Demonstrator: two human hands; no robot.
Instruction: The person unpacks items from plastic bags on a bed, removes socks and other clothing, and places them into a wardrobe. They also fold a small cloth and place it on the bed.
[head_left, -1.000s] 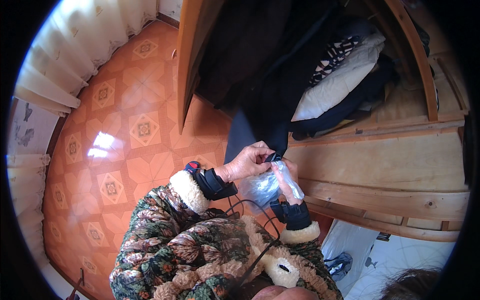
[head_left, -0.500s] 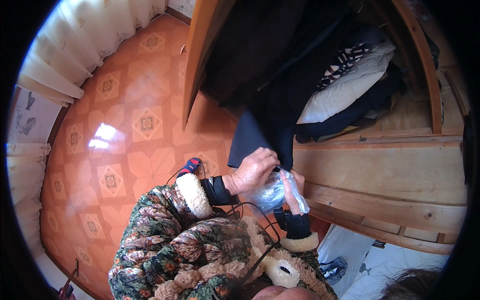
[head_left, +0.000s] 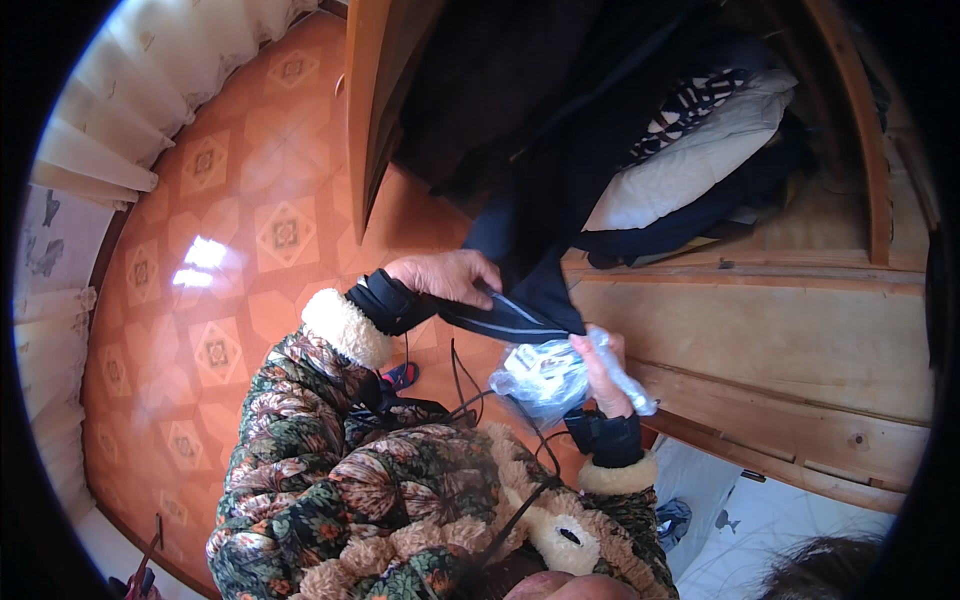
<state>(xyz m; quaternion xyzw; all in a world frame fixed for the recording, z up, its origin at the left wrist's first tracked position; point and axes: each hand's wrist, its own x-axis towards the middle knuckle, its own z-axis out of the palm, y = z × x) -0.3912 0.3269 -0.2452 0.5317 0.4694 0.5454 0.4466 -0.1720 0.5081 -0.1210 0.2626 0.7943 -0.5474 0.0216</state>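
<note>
A dark garment [head_left: 540, 225] hangs out of the wooden wardrobe. My left hand [head_left: 450, 275] is closed on its lower edge, where a light seam line shows. The hem is pulled out between my two hands. My right hand [head_left: 606, 375] grips a clear crinkled plastic bag [head_left: 543, 376], whose body hangs to the left of the fingers, with one end over the wrist side. The garment's other corner meets my right fingertips; whether they pinch it too I cannot tell. What the bag contains is not clear.
The wardrobe's open door [head_left: 362, 130] stands at the left of the garment. Inside lie a cream folded cloth [head_left: 680, 170] and a patterned cloth [head_left: 695, 110]. Wooden drawer fronts [head_left: 760, 330] run along the right. A black cable [head_left: 470, 400] crosses before my jacket. Curtains [head_left: 120, 130] hang at far left.
My left hand has moved left and up, drawing the garment's edge out and away from my right hand. My right hand has shifted slightly right and down with the plastic bag.
</note>
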